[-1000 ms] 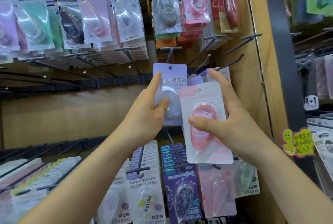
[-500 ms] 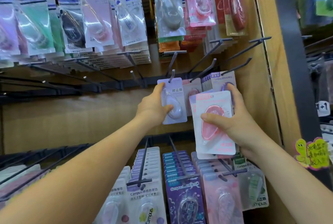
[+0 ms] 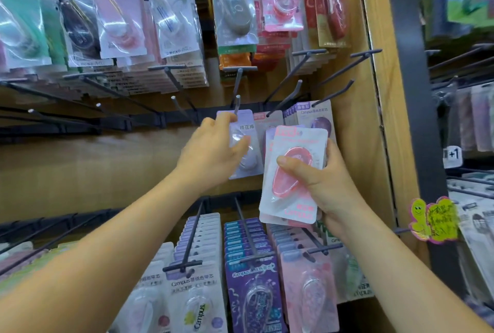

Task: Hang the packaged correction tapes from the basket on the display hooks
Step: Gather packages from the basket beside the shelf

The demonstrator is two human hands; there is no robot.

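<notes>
My left hand [image 3: 213, 150] pinching lilac correction tape pack [image 3: 247, 129], its top meeting hook [image 3: 236, 104]; my right hand [image 3: 331, 188] gripping stack of pink packs [image 3: 299, 140], thumb pressing front blister

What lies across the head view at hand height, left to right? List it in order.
left hand → lavender correction tape pack → pink correction tape pack → right hand → wooden side panel → smiley-face note
</notes>
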